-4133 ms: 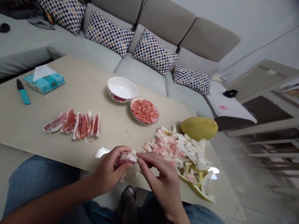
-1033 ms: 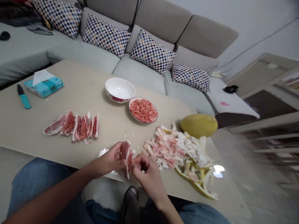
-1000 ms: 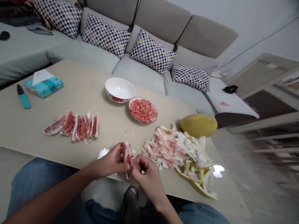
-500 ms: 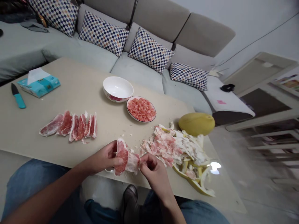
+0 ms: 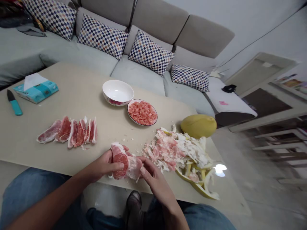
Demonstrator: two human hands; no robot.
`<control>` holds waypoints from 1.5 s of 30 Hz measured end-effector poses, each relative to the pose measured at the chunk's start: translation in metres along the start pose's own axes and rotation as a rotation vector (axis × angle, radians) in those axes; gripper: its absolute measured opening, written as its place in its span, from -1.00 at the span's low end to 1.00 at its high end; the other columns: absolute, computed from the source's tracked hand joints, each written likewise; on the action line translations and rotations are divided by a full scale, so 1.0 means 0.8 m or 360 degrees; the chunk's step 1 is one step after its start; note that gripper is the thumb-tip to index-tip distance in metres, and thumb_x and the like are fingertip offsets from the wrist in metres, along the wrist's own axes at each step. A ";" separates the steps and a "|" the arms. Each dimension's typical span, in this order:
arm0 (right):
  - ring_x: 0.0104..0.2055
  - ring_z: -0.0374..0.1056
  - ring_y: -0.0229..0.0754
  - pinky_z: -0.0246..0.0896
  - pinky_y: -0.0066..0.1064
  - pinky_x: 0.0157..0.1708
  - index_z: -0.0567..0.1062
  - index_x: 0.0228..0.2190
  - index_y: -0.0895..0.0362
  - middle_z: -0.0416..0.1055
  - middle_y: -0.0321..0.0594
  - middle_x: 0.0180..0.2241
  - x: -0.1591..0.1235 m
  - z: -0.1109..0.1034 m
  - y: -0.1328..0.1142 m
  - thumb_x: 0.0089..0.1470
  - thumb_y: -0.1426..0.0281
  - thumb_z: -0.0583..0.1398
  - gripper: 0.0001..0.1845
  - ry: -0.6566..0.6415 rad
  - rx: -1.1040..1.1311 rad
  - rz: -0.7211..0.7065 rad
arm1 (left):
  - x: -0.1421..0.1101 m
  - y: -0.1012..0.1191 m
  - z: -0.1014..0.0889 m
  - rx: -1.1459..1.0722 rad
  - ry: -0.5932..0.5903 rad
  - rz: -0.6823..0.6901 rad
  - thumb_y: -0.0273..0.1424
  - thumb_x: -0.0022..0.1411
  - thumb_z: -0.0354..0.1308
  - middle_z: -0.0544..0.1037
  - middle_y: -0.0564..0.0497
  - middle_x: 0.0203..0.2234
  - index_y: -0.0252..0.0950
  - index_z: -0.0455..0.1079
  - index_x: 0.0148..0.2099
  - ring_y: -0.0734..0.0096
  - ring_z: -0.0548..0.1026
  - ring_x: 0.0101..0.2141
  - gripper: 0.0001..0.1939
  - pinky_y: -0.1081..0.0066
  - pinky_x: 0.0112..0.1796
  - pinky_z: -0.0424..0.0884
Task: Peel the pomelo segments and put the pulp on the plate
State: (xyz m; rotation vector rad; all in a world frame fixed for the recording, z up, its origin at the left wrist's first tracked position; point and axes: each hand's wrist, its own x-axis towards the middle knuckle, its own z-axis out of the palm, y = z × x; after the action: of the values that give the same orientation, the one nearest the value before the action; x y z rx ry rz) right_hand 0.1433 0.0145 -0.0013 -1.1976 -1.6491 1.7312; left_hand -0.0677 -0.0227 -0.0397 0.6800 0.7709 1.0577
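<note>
A red pomelo segment point(image 5: 120, 163) is gripped between the thumb and fingers of my left hand point(image 5: 105, 165), above the table's near edge. My right hand point(image 5: 153, 175) pinches the pale membrane point(image 5: 134, 166), which is spread out to the right and still joined to the segment. To the left, several unpeeled pomelo segments point(image 5: 76, 132) stand in a row. A plate of peeled red pulp point(image 5: 143, 112) lies beyond my hands. Just right of my right hand is a heap of membrane and pith scraps point(image 5: 177, 148) with yellow rind point(image 5: 203, 189).
A white bowl point(image 5: 118, 92) touches or nearly touches the plate. A whole yellow pomelo point(image 5: 199, 126) sits behind the scraps. At far left lie a teal-handled knife point(image 5: 15, 105) and a tissue pack point(image 5: 38, 91). A cushioned sofa point(image 5: 141, 73) runs behind the table point(image 5: 79, 76).
The membrane has been pulled away from the segment toward the right, baring red pulp. My right-hand fingers have shifted from a tight pinch to a longer hold along the membrane. The view has drifted slightly.
</note>
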 end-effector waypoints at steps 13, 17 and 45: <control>-0.51 0.22 -0.26 0.13 -0.46 -0.51 0.53 -0.51 0.16 0.40 -0.27 -0.56 0.003 0.018 -0.009 -0.02 0.23 0.30 -0.77 0.0506 -0.0294 -0.0118 | -0.002 0.005 0.004 -0.0077 -0.0021 0.0046 -0.36 0.01 0.40 0.49 0.07 -0.41 -0.27 0.26 0.08 0.46 0.44 -0.39 -0.39 0.47 -0.35 0.35; -0.55 0.29 -0.24 0.17 -0.46 -0.53 0.56 -0.53 0.16 0.45 -0.24 -0.60 -0.001 0.008 -0.022 -0.08 0.25 0.33 -0.78 0.0469 -0.0238 -0.0050 | -0.004 0.011 0.002 -0.0101 -0.0078 0.0097 -0.37 0.04 0.38 0.52 0.05 -0.43 -0.28 0.28 0.06 0.47 0.44 -0.45 -0.45 0.48 -0.40 0.33; -0.27 0.47 -0.05 0.38 -0.20 -0.21 0.41 0.06 0.14 0.55 -0.06 -0.22 -0.023 -0.072 0.022 0.03 0.14 0.26 -0.41 0.1246 -0.0490 -0.0252 | -0.005 0.020 0.000 -0.0597 0.0130 0.0161 -0.53 0.24 0.15 0.48 -0.17 0.06 -0.10 0.09 0.28 -0.02 0.47 0.04 -0.39 0.00 0.07 0.30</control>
State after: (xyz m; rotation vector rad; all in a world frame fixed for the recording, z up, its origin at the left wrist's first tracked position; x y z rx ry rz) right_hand 0.2041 0.0285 -0.0072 -1.5627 -1.4656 0.7519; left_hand -0.0766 -0.0209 -0.0258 0.3597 0.5892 1.2874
